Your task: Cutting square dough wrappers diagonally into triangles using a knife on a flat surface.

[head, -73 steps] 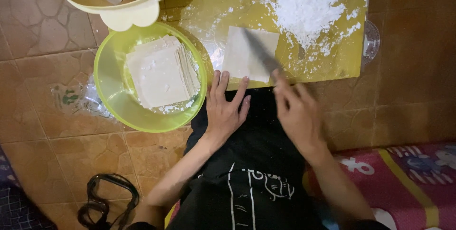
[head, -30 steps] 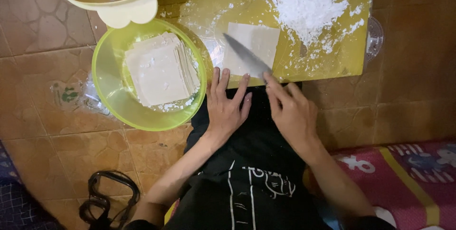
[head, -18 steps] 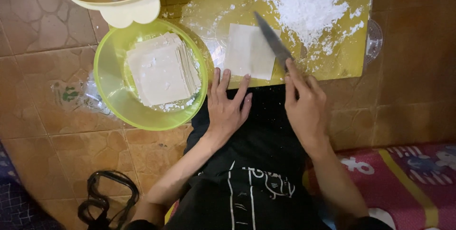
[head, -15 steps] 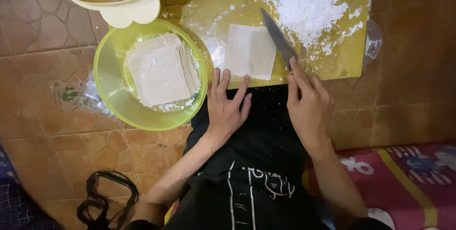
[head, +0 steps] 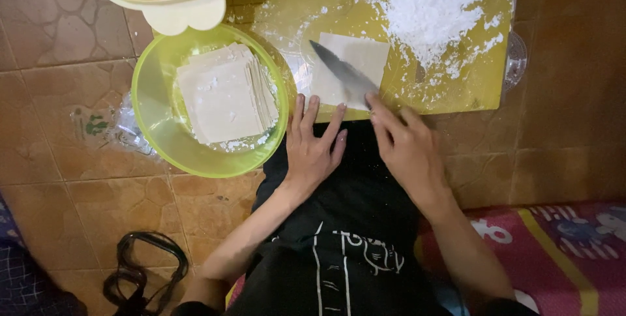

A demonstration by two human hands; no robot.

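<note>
Knife, grey-bladed, lies diagonally across the pale square dough sheet on the yellow-green cutting board; tip points up-left, handle end runs into your right hand. Right grip is closed around the handle, with the index finger stretched out along the back of the blade; the handle itself is hidden under your fingers. Your left hand lies flat, fingers spread and straight, holding nothing; its fingertips touch the near edge of the dough sheet at the board's rim. A heap of white flour sits on the board just right of the sheet. A lime-green plastic bowl with a stack of square dough sheets stands on the tiled floor to the left of the board, near your left hand but apart from it.
</note>
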